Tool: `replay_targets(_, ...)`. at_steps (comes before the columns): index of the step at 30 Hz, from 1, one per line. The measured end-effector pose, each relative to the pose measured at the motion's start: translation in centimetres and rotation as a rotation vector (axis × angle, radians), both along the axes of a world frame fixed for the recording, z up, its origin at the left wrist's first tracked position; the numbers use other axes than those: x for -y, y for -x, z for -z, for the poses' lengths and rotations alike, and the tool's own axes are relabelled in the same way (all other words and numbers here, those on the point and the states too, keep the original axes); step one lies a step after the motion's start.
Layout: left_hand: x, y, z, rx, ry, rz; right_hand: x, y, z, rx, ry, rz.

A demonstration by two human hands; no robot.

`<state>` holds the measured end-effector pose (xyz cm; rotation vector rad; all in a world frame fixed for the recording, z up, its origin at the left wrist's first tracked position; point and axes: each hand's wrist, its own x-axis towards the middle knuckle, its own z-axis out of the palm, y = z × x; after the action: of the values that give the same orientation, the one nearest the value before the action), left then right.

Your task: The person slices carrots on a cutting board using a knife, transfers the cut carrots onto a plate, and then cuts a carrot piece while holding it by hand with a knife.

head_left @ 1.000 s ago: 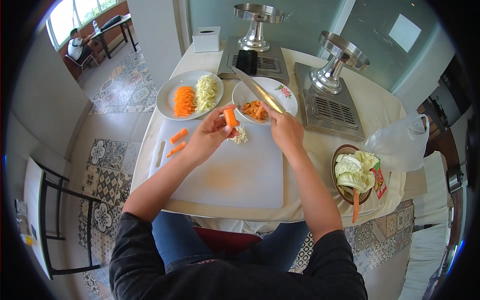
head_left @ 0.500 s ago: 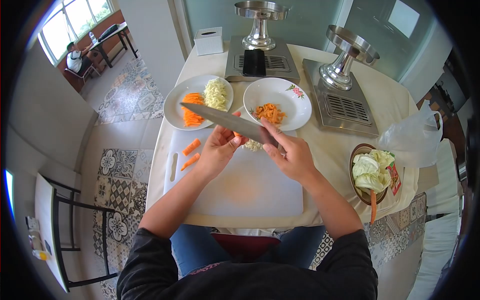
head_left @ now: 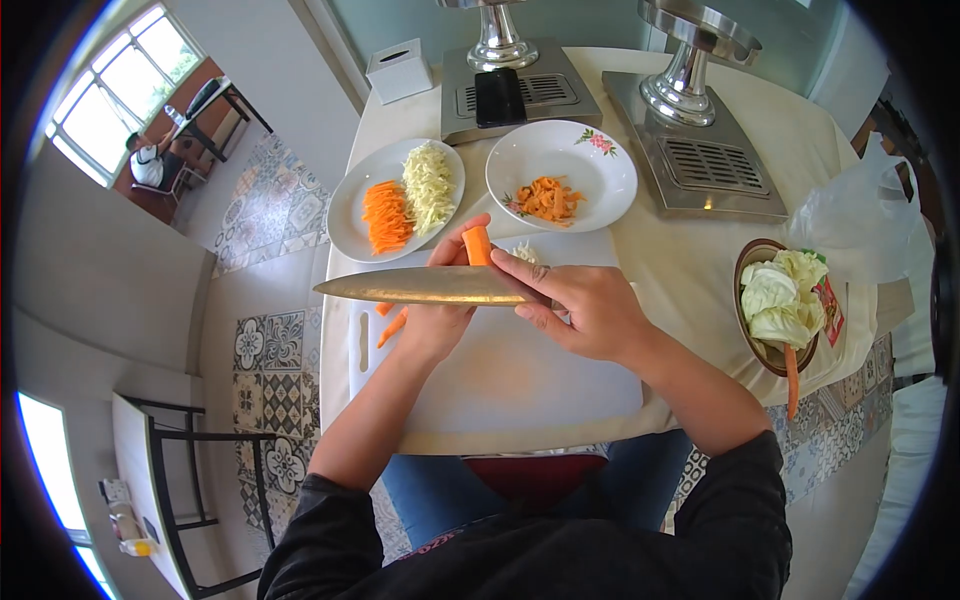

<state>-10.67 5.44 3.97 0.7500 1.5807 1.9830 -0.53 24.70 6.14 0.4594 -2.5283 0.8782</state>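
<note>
My right hand [head_left: 585,305] is closed round the handle end of a large knife [head_left: 420,285], whose blade points left across the front of my left hand. My left hand [head_left: 440,325] holds a short carrot piece [head_left: 477,246] upright, partly hidden behind the blade. Beneath both hands lies a white cutting board [head_left: 510,390]. Carrot sticks [head_left: 393,327] rest on its left side, and a little pale shredded vegetable [head_left: 524,252] is at its far edge. Behind it, a white plate [head_left: 350,235] bears shredded carrot [head_left: 387,217] and shredded cabbage [head_left: 428,188].
A flowered plate [head_left: 510,155] holds carrot peelings [head_left: 548,200]. At right, a brown bowl [head_left: 742,290] contains cabbage leaves [head_left: 780,300] and a carrot [head_left: 792,385], beside a plastic bag [head_left: 860,215]. Metal stands [head_left: 690,150] and a black phone [head_left: 498,97] are at the back. A person [head_left: 150,163] sits far left.
The carrot piece, mostly hidden before, now stands up in my left hand. The knife has turned from a slant to nearly level and come lower. My view has shifted.
</note>
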Motion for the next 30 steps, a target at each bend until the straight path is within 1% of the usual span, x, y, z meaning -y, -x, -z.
replay_targets(4,-0.53,-0.54,-0.72,0.086,-0.046,-0.005,-0.29,-0.02,0.19,-0.005,-0.017,-0.045)
replay_targets(7,-0.38,-0.23,-0.34,0.076,-0.064,0.017,-0.24,-0.17,-0.09,0.021,-0.034,-0.05)
replay_targets(10,-0.29,-0.34,-0.58,0.041,-0.077,0.023,-0.31,-0.27,-0.25,0.045,-0.051,-0.049)
replay_targets(12,-0.34,-0.5,-0.72,-0.024,-0.021,-0.015,-0.23,-0.32,-0.33,0.073,-0.072,-0.043)
replay_targets(16,-0.29,-0.61,-1.01,-0.121,0.06,-0.074,0.03,-0.09,0.28,0.035,-0.012,-0.053)
replay_targets(25,-0.35,-0.69,-0.6,-0.263,0.076,-0.102,-0.17,-0.09,0.08,0.088,0.01,-0.071)
replay_targets(27,-0.21,-0.72,-0.58,-0.26,0.067,-0.088,-0.42,0.02,0.24,0.092,-0.003,-0.073)
replay_targets(30,-0.09,-0.8,-0.62,-0.236,0.05,-0.07,-0.31,0.02,0.07,0.002,0.029,-0.097)
